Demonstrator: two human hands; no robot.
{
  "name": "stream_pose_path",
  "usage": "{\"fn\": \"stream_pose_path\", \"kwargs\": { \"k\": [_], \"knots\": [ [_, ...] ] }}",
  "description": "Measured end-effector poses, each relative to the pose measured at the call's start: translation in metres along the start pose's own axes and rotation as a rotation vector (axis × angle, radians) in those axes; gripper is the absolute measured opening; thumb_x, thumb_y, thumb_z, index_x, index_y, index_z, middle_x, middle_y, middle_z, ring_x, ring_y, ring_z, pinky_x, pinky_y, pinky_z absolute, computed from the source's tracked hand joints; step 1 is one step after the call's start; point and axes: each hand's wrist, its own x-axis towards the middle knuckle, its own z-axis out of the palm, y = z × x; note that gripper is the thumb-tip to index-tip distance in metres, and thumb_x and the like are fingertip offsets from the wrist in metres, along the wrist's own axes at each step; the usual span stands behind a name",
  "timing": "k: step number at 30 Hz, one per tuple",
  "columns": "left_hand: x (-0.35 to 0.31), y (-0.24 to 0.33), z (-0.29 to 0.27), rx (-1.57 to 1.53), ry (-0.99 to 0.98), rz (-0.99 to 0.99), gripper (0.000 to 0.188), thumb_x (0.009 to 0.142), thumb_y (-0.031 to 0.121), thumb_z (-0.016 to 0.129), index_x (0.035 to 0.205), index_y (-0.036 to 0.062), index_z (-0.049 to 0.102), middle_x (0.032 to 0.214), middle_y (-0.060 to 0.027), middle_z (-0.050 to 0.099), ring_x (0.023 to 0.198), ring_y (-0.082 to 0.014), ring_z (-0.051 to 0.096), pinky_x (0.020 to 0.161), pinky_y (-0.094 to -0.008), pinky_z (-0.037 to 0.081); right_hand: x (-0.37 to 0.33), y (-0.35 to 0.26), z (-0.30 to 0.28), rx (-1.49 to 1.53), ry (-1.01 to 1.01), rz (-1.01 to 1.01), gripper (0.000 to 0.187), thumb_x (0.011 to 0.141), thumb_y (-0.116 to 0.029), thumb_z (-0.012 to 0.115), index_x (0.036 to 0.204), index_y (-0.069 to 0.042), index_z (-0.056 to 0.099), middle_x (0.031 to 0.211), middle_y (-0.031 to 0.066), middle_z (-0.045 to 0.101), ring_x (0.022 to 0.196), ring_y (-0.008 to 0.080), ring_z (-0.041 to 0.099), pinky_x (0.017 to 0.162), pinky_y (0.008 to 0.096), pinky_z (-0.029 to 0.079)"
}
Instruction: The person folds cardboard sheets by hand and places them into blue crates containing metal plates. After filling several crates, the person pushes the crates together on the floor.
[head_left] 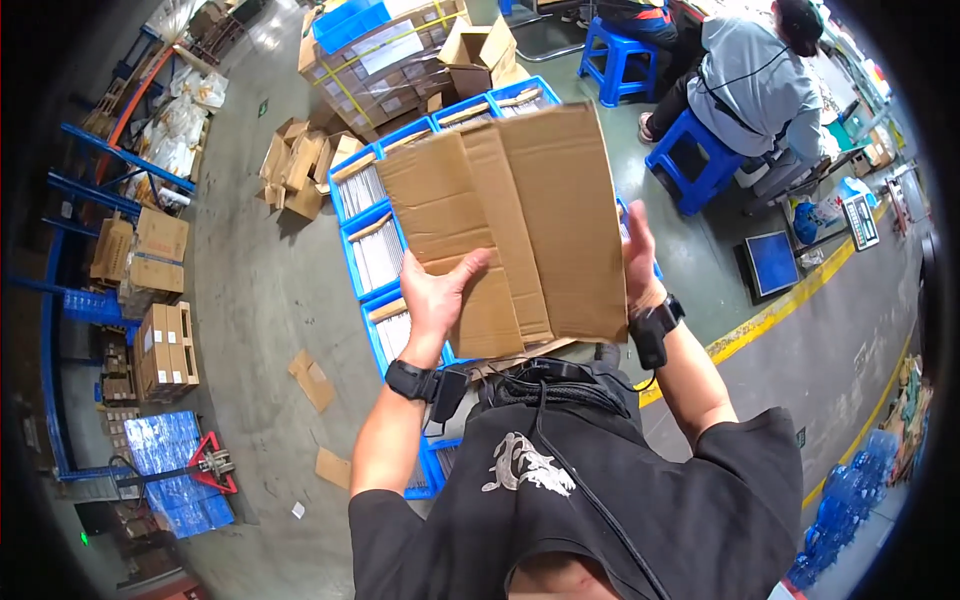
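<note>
A creased brown cardboard sheet (560, 225), with fold lines running along its length, is held up in front of my body. My left hand (437, 290) grips its left edge, thumb lying across the near face and the other fingers hidden behind. Against the right edge is my right hand (640, 255), its thumb side pointing up and its other fingers mostly out of sight behind the sheet. Beneath the cardboard stand rows of blue plastic crates (352, 232) filled with thin, upright pale pieces and brown cardboard strips; the sheet covers many of them.
Opened cartons (300, 165) lie left of the crates, with cardboard scraps (312, 380) on the floor. Beyond stands a strapped carton stack (385, 65). A person (750, 85) sits on a blue stool (692, 160) at right, near a floor scale (772, 263). A pallet jack (212, 462) stands left.
</note>
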Motion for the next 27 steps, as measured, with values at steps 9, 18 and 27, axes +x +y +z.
{"fn": "stream_pose_path", "kwargs": {
  "k": [9,18,27],
  "knots": [
    [0.037,0.004,0.035,-0.402,0.055,-0.034,0.045,0.084,0.025,0.063,0.12,0.0028,0.047,0.109,-0.0077,0.058,0.1,-0.019,0.054,0.088,-0.0334,0.044,0.025,0.06,0.011,-0.475,0.179,-0.453,0.061,0.078,-0.03,0.067,0.126,-0.001,0.042,0.118,0.0139,0.053,0.109,0.0253,0.051,0.095,0.0398,0.04],
    [0.044,0.04,-0.033,-0.385,-0.382,-0.114,0.051,0.076,0.012,0.067,0.121,0.0014,0.046,0.115,-0.0094,0.054,0.105,-0.0199,0.053,0.092,-0.0349,0.041,-0.031,-0.017,0.021,-0.507,0.329,-0.421,0.047,0.079,-0.011,0.064,0.121,0.0,0.046,0.113,0.0099,0.057,0.101,0.0203,0.056,0.089,0.0323,0.044],
    [0.06,0.053,-0.044,0.068,-0.515,-0.167,0.064,0.06,0.003,0.078,0.116,0.0007,0.048,0.108,-0.0083,0.057,0.096,-0.0185,0.056,0.081,-0.0313,0.048,-0.017,-0.017,0.037,-0.632,0.327,-0.359,0.053,0.077,-0.011,0.066,0.124,0.0,0.043,0.116,0.0102,0.054,0.105,0.0197,0.053,0.091,0.032,0.042]
  ]
}}
